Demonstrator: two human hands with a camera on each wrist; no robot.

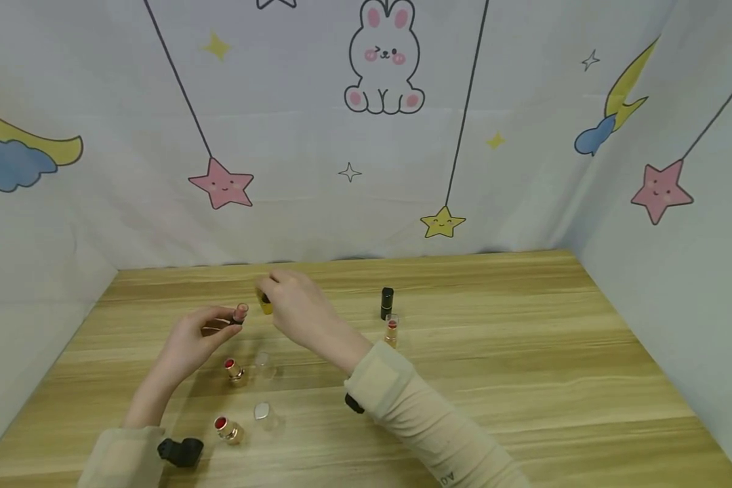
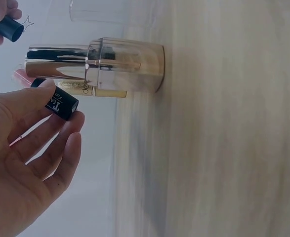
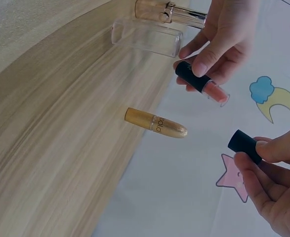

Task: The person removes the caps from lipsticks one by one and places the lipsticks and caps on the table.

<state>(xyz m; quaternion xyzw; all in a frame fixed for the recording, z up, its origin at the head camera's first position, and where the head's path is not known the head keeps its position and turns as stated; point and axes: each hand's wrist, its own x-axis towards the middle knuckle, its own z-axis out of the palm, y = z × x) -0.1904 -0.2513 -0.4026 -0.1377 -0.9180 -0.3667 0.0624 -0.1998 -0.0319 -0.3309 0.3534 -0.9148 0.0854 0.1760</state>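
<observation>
My left hand (image 1: 186,341) pinches the black base of a lipstick (image 3: 190,75) between thumb and fingers; its pink bullet stands out bare in the right wrist view. My right hand (image 1: 297,308) holds a small black lipstick cap (image 3: 244,146) by the fingertips, apart from the lipstick. Just beyond the hands, a closed gold lipstick (image 3: 154,122) stands on the table, partly hidden behind the right hand in the head view. Nearer me are two uncapped red lipsticks in gold cases, one (image 1: 234,371) close to my left wrist, the other (image 1: 228,430) farther forward.
Two clear caps, one (image 1: 265,366) behind the other (image 1: 264,414), stand beside the red lipsticks. Right of my right hand are a black lipstick tube (image 1: 387,303) and another red lipstick (image 1: 392,332). White printed cloth (image 1: 305,135) walls the wooden table (image 1: 512,379).
</observation>
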